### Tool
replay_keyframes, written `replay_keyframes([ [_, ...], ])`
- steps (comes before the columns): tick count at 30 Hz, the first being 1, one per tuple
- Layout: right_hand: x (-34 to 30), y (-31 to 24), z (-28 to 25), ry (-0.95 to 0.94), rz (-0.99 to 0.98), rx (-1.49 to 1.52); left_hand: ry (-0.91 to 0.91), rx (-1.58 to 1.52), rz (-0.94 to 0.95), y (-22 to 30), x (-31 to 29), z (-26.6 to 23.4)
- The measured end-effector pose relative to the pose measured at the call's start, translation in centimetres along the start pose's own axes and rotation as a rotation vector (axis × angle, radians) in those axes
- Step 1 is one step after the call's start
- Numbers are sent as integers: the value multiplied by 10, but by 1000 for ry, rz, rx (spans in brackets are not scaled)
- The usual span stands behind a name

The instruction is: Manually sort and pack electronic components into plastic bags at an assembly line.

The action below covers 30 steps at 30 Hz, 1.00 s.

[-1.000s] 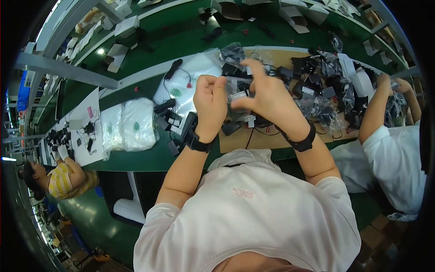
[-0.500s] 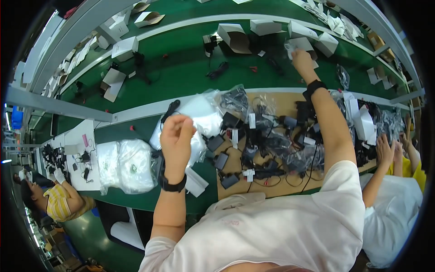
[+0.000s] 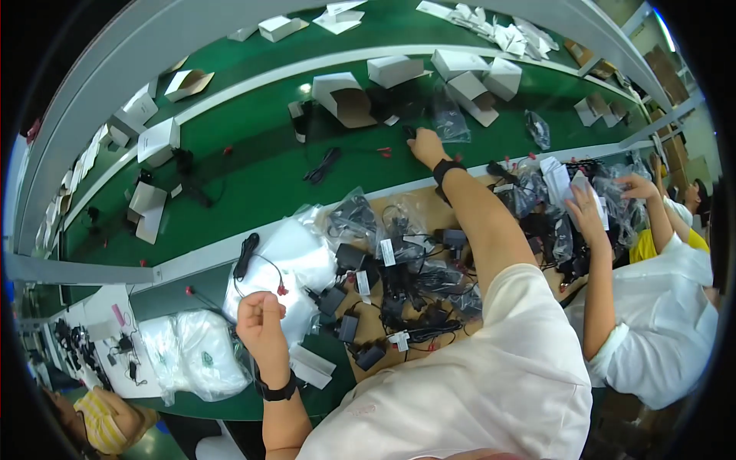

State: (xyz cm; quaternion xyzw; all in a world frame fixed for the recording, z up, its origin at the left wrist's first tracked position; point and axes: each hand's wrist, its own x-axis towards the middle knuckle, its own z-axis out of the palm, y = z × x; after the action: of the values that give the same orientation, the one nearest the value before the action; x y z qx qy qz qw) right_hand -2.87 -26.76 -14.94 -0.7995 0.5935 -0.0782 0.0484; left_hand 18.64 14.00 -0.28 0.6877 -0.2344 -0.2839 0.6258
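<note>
My right hand (image 3: pixel 426 146) reaches out over the green conveyor belt (image 3: pixel 268 165). Its fingers close on a dark cable bundle (image 3: pixel 409 133), mostly hidden by them. Just beyond it a clear plastic bag (image 3: pixel 450 119) lies against an open white box (image 3: pixel 473 98). My left hand (image 3: pixel 262 326) is raised near the plastic-wrapped white packs (image 3: pixel 287 257), fingers curled in, with nothing visible in them. Above that hand, a coiled black cable with red tips (image 3: pixel 247 255) rests on the packs. Each of my wrists has a black band.
Black power adapters (image 3: pixel 346 328) and bagged cables crowd the brown board (image 3: pixel 376 295). More white boxes (image 3: pixel 341 96) and a coiled cable (image 3: pixel 323 165) sit along the belt. At right, a co-worker's hand (image 3: pixel 586 215) touches white paper. A grey frame beam (image 3: pixel 92 272) crosses at left.
My right hand has let go of the clear plastic bag, now lying on the belt, and moved to the dark cable bundle. My left hand has lowered and curled tighter. The view has shifted.
</note>
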Motion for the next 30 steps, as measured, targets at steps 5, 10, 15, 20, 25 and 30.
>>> replay_keyframes([
  [5, -3, -29, -100, 67, -212, 468, -381, -388, -320, -2, -11, 41],
  [10, -90, -97, -253, -325, -408, 510, -650, -1097, -1190, 10, -16, 115],
  [15, -243, -122, -318, -454, -882, 570, -580, -1405, -894, -5, -31, 122],
  [20, -332, -99, -295, -611, -785, 642, -400, -1514, -989, -2, -32, 83],
  [25, -361, -85, -249, -430, -13, 1213, -691, -1286, -684, 4, -50, 34],
  [30, -359, -118, -209, -263, 61, 1702, -685, -1245, -616, 5, -83, 27],
])
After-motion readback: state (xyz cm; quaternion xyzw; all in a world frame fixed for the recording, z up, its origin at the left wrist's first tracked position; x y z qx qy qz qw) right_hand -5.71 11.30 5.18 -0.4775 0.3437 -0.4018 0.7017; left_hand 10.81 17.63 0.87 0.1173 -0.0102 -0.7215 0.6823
